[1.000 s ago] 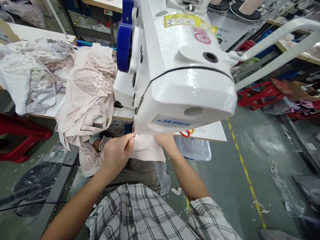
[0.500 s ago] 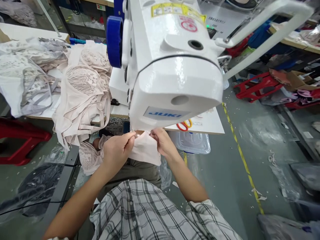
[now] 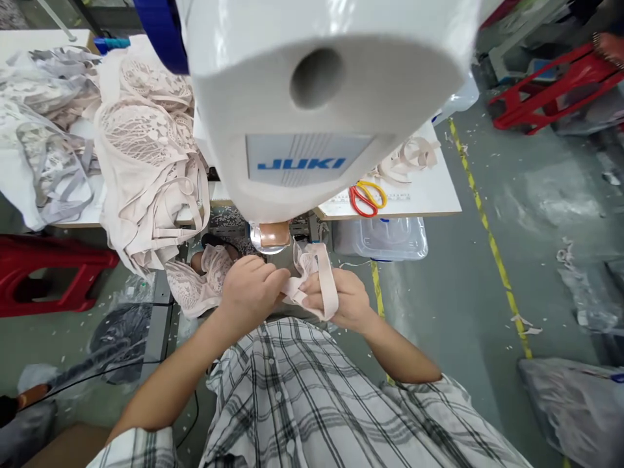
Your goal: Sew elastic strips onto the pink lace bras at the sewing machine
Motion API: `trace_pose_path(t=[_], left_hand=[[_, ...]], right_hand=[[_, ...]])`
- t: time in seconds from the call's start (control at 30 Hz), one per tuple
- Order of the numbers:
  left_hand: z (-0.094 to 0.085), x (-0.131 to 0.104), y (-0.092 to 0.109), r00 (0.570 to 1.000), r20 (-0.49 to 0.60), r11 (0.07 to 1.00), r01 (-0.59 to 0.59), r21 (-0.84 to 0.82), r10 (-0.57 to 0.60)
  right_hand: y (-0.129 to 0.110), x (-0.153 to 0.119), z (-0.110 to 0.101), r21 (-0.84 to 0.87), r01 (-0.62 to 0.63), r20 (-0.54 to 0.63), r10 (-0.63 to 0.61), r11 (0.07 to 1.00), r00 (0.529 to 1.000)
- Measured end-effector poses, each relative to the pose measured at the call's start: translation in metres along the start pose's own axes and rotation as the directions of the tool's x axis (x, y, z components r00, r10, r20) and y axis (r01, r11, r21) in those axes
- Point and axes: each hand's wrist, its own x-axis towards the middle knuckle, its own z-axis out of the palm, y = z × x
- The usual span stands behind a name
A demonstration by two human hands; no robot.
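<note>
A pale pink fabric piece [image 3: 327, 281] with a looped strap is stretched between my two hands, just below the head of a white sewing machine [image 3: 322, 123]. My left hand [image 3: 251, 289] is closed on its left end, the fingertips pressed together. The fingers of my right hand [image 3: 341, 296] are wrapped round the other end, with the strap looping over them. Beside my left wrist hangs a lace bra [image 3: 188, 286]. The needle area is hidden behind the machine head.
Beige lace bras [image 3: 141, 143] and paler ones [image 3: 43, 143] lie heaped on the table at the left. Red and yellow scissors [image 3: 366, 197] lie on the right tabletop [image 3: 429, 195], above a clear plastic box [image 3: 390, 239]. A red stool [image 3: 49, 273] stands at the left.
The view has moved closer to the machine head. My hands have come down and right with the fabric, which was spread flat and is now bunched, its strap loop showing.
</note>
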Motion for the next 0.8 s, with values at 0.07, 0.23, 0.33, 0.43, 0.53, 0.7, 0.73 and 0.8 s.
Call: trace_pose_path(t=[0.07,0.23,0.33,0.43,0.53,0.7,0.73,0.8], left_hand=[[0.002,-0.003,-0.002,1.000,-0.022,0.999,-0.002,0.035,0.003],[0.004,-0.010,-0.006,0.997,-0.081,1.000,-0.015,0.004,0.015],[0.007,-0.012,-0.008,0.995,-0.095,0.999,-0.004,-0.050,0.000],[0.003,-0.012,-0.001,0.996,-0.023,0.976,0.085,-0.199,-0.091],[-0.013,-0.013,0.018,0.931,0.352,0.717,0.312,-0.624,-0.098],[-0.033,-0.041,0.030,0.734,0.678,0.025,0.677,-0.735,0.037],[-0.031,-0.048,0.022,0.661,0.737,-0.120,0.728,-0.675,-0.142],[-0.019,-0.058,-0.002,0.433,0.801,-0.339,0.743,-0.577,-0.414]], right_hand=[[-0.002,-0.005,0.000,-0.119,0.148,0.027,-0.146,0.982,0.989],[-0.005,-0.009,0.001,-0.201,0.275,0.059,-0.269,0.940,0.961],[-0.002,-0.020,-0.001,-0.148,0.245,0.138,-0.225,0.958,0.964],[0.022,-0.039,-0.004,-0.155,0.124,0.207,-0.090,0.980,0.974],[0.073,-0.059,-0.008,-0.264,-0.110,0.243,0.176,0.958,0.954],[0.154,-0.091,-0.021,-0.465,-0.271,0.641,0.532,0.843,0.553],[0.160,-0.098,-0.027,-0.469,-0.275,0.674,0.542,0.839,0.503],[0.163,-0.110,-0.040,-0.463,-0.293,0.692,0.548,0.836,0.471]])
